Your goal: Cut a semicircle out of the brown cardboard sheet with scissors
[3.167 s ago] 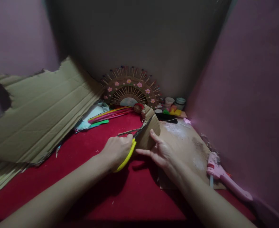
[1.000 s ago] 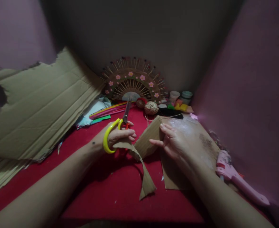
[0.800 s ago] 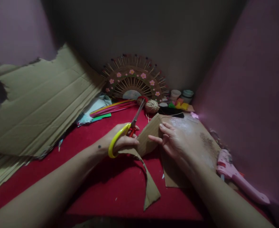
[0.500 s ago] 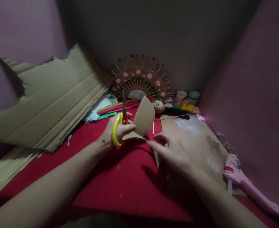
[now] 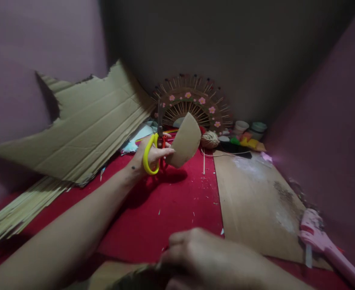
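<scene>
My left hand (image 5: 155,155) is raised over the red cloth (image 5: 171,201). It is closed round yellow-handled scissors (image 5: 149,155) whose blades point up, and it also pinches a rounded, fan-shaped piece of cut cardboard (image 5: 184,141) held upright to the right of the blades. My right hand (image 5: 207,257) is close to the camera at the bottom edge. It is blurred, with its fingers curled over a tan cardboard offcut (image 5: 126,278).
A large torn corrugated cardboard sheet (image 5: 81,125) leans on the left wall over a bundle of thin sticks (image 5: 20,209). At the back are a half-round stick ornament with pink flowers (image 5: 192,102), a twine ball (image 5: 209,139) and small pots (image 5: 241,127). A brown board (image 5: 256,197) and a pink glue gun (image 5: 322,241) lie at the right.
My right hand let go of the cut piece and drew back toward me with the offcut strip. My left hand now holds the rounded piece upright with the scissors. The view shifted left.
</scene>
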The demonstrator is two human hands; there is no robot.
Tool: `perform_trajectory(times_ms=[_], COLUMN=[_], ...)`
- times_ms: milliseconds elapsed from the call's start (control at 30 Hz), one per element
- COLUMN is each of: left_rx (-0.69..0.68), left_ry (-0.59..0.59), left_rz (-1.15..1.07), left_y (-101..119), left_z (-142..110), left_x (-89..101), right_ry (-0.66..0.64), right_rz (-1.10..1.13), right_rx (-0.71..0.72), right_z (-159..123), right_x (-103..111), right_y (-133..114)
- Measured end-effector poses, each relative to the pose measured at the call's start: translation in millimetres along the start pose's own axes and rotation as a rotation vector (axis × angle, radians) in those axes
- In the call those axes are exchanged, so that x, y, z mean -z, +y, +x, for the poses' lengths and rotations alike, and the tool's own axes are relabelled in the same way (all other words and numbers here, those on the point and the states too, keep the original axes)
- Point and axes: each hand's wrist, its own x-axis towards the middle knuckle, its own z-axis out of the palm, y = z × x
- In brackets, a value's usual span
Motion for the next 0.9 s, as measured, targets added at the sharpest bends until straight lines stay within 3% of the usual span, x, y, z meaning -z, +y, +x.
perform_trajectory(times_ms=[67,133,167,233,267,300,367,467,533,700,900], left_rx=[-0.01,-0.026,-0.038,-0.06,-0.064,-0.064,-0.054,-0.034,-0.021,0.012,0.102], left_ry=[-0.008,-0.013,-0.013,-0.021,-0.032,-0.048,-0.09,-0.141,-0.178,-0.201,-0.209], left_rz=[0.0,-0.001,-0.001,-0.002,-0.002,-0.002,-0.006,-0.016,-0.004,-0.077,-0.279], left_y=[1,2,3,5,6,6,7,6,4,-8,-18], left_z=[-2,-5,-7,-12,-14,-17,-22,-32,-36,-36,-20], left_x=[-0.7,-2.6,-3.9,-7.0,-8.9,-11.0,-16.0,-24.4,-28.7,-30.0,-25.9], right_ry=[0.013,0.155,0.293,0.733,0.891,1.037,1.199,1.128,1.091,1.054,0.805], right_rz=[0.064,0.212,0.245,0.396,0.525,0.65,0.845,1.108,1.223,1.331,1.375], right_rx=[0.06,0.105,0.01,-0.293,-0.387,-0.419,-0.358,-0.147,-0.091,-0.081,-0.148], right_z=[10,16,17,16,14,13,12,15,17,14,6], right_x=[-14,-16,-11,5,14,24,38,46,45,39,37], right_y=[-8,-10,-9,-1,6,13,30,49,56,62,59])
